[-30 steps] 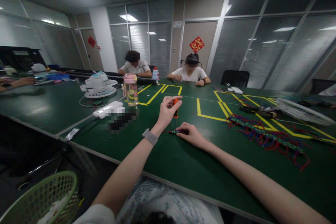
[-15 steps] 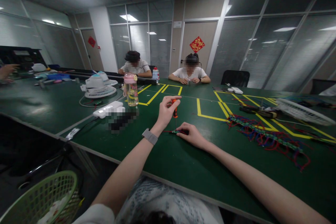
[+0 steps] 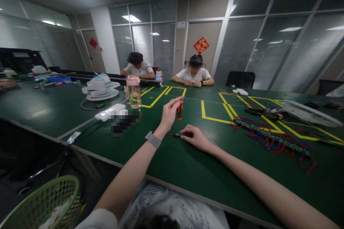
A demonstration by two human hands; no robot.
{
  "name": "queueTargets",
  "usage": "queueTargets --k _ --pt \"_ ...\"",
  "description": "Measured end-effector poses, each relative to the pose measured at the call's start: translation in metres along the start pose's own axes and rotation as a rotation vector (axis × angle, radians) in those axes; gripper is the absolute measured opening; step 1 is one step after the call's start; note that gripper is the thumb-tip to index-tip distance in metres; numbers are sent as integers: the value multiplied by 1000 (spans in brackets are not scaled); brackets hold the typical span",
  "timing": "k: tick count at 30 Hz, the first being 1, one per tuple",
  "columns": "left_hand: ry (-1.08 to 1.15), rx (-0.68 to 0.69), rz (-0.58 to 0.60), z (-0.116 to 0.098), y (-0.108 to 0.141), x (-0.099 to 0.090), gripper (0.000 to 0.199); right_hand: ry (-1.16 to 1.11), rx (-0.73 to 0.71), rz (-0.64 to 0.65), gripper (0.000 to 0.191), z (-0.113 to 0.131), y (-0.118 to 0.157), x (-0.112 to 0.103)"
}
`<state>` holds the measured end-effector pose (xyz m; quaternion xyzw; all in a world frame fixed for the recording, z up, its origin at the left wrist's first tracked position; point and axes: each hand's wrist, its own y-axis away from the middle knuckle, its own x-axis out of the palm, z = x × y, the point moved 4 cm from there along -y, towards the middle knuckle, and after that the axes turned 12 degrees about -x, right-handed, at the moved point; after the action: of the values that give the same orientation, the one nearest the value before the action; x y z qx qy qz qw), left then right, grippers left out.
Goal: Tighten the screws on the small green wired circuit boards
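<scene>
My left hand (image 3: 169,113), with a grey watch band on its wrist, has its thumb and fingers at the top of an orange and black screwdriver (image 3: 179,111). The screwdriver stands nearly upright, its thin shaft pointing down at a small green circuit board (image 3: 178,135) on the table. My right hand (image 3: 198,138) lies low on the table, its fingertips pinching the right end of that board. Red wire runs out from the board's left side, and dark and red wires show under my right fingers. Whether the tip sits in a screw is too small to tell.
On the green table (image 3: 172,161), a row of wired circuit boards (image 3: 271,136) lies at right, near a white fan grille (image 3: 311,112). At left are a drink bottle (image 3: 133,93), a power strip (image 3: 111,112) and white fans (image 3: 100,89). Two people sit opposite. A green basket (image 3: 45,200) stands below.
My left fingers have shifted slightly on the screwdriver's handle, showing more of its orange top. My right hand and the board stay put. At far left, another person's hand has moved lower.
</scene>
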<state>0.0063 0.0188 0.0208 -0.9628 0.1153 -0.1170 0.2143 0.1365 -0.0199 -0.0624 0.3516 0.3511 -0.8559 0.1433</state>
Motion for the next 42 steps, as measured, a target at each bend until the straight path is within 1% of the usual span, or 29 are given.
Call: queueTargets --k 2,3,5,7,9,11,14,16,18,20,22,24,26,28,30,34,36,40,42 --pt "74 -59 53 2 0 3 30 -5 0 2 16 0 0 0" --pt "68 -68 59 2 1 3 31 -7 1 1 16 0 0 0" --pt "-19 -33 27 0 2 3 31 -11 2 -2 16 1 0 0" --pt "-126 25 -23 -4 3 0 26 -11 4 -2 16 1 0 -1" --pt "-180 68 -50 -6 3 -1 20 -9 6 1 16 2 0 -1" --pt "-132 68 -28 -4 2 -1 22 -7 9 0 16 2 0 -1" --pt "32 -14 64 1 0 3 29 -2 9 -3 15 2 0 -1" --pt "63 -49 84 2 1 4 34 3 6 -5 15 2 0 0" --pt "-22 -17 47 -1 3 3 33 3 4 -8 15 2 0 -1" --pt "-134 36 5 -4 4 1 28 0 5 -6 15 2 0 -1" --pt "-179 66 -4 -5 4 0 24 -1 4 -3 15 2 0 -1" --pt "-112 54 18 -4 3 1 25 5 1 -1 16 2 0 -1" --pt "2 -1 60 0 1 3 29 10 1 0 16 2 0 -1" --pt "66 -54 81 1 1 4 32 8 1 -1 16 2 0 -1" --pt "22 -51 59 0 3 4 33 1 -2 -5 15 2 0 -1" --pt "-153 42 -18 -7 5 1 24 -1 -4 -7 15 3 0 -1" --pt "-114 38 2 -7 4 1 23 -2 -4 -3 16 3 0 -1" --pt "90 -86 105 -2 3 7 31 -9 -2 -6 16 2 0 -1" --pt "82 -99 103 -2 4 8 33 -10 -3 -3 16 2 0 -1"
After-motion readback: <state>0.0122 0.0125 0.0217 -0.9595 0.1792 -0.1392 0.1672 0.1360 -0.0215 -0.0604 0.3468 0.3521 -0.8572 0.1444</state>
